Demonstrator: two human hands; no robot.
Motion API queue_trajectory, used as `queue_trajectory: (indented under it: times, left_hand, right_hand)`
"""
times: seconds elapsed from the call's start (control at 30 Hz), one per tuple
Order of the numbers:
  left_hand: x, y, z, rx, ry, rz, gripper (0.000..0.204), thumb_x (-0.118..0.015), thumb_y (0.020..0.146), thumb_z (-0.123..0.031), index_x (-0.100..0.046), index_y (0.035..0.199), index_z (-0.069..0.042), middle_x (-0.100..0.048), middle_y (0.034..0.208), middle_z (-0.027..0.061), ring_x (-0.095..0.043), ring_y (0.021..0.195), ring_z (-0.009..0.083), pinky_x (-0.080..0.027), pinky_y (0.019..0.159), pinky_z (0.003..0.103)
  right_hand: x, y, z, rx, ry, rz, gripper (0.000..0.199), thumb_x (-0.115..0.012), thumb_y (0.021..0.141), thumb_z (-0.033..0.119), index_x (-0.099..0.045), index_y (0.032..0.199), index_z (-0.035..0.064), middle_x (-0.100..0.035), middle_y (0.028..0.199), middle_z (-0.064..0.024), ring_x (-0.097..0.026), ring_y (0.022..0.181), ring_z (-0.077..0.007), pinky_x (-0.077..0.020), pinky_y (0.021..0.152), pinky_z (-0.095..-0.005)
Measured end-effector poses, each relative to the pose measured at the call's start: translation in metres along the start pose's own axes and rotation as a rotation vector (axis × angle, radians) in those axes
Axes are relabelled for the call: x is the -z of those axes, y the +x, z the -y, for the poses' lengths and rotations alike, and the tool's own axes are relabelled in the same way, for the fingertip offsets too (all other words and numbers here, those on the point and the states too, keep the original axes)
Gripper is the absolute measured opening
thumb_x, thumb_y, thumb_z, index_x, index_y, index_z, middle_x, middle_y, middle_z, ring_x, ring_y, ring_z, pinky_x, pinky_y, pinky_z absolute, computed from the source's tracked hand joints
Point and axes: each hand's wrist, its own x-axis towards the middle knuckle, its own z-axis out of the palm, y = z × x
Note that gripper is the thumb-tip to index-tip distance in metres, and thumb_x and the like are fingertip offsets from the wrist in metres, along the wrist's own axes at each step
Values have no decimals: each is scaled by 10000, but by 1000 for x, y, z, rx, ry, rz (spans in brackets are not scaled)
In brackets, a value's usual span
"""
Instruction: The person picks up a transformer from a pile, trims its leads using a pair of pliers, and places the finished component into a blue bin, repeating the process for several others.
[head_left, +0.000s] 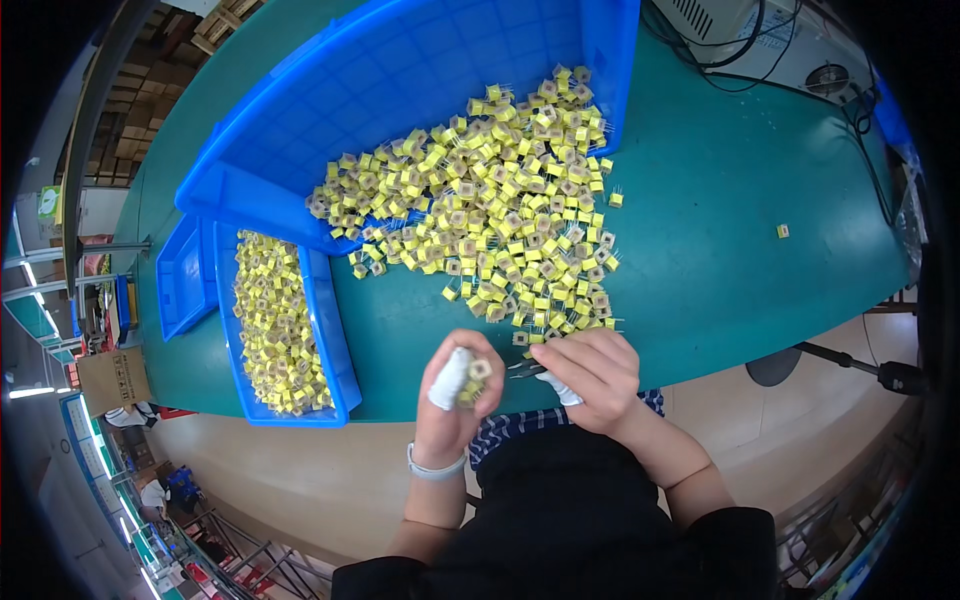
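My left hand point(437, 405), with a white wrap on its thumb, is closed around a few small yellow-taped transformers point(479, 370) with pale cores. It is held just off the near table edge. Close beside it, my right hand point(604, 372) grips a small dark hand tool point(524, 369) whose jaws point toward the left hand. Whether it is tweezers or nippers I cannot make out. White wrapping also covers a digit of the right hand. Beyond both hands spreads a loose heap of the same transformers point(500, 210), their thin pins sticking out.
A large blue bin point(270, 125) lies tipped, its opening toward the heap. At left stands a smaller blue bin point(345, 375) full of transformers, beside another blue tray point(185, 280). One stray part point(783, 231) lies right on the green table point(700, 290). A cabled machine point(770, 45) stands far right.
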Motion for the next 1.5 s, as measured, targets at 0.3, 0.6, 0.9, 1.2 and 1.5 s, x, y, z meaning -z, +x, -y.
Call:
queue_trajectory:
  times: [0.3,0.6,0.9,1.2,1.5]
  left_hand:
    - [30,17,-35,-148,180,-226,288,-609,1089,-348,-620,1152,-67,-611,881,48,-499,682,93,-389,565,240]
    - [8,43,-32,-272,1371,-648,261,-774,973,-193,-766,1199,-62,-726,928,113,-634,735,183,-497,663,326]
    - [14,37,-25,-303,1315,-569,220,-813,920,-113,-737,1104,-19,-747,980,112,-704,805,214,-559,756,319]
    - [-6,-4,-29,-230,952,-289,262,-846,861,-26,-719,1089,-3,-723,1023,63,-672,926,120,-524,806,255]
    - [-14,-8,-28,-231,920,-170,278,-871,819,-27,-730,1057,6,-717,997,68,-671,885,128,-517,772,253]
  right_hand:
    - [-1,3,1,3,19,-35,431,-793,700,71,-785,1123,-12,-752,957,-99,-681,764,-257,-513,654,-368]
    - [-1,4,1,6,19,-37,432,-780,708,80,-784,1130,-13,-756,954,-99,-681,760,-255,-521,662,-366]
    - [0,3,1,1,15,-31,457,-768,688,85,-785,1135,-12,-756,953,-99,-681,759,-258,-522,660,-368]
    - [-1,3,2,16,-29,6,470,-743,676,50,-781,1140,-13,-746,971,-105,-668,759,-260,-509,643,-368]
    - [-2,5,5,37,-54,27,455,-751,692,42,-778,1143,-14,-741,977,-95,-661,778,-253,-509,647,-360]
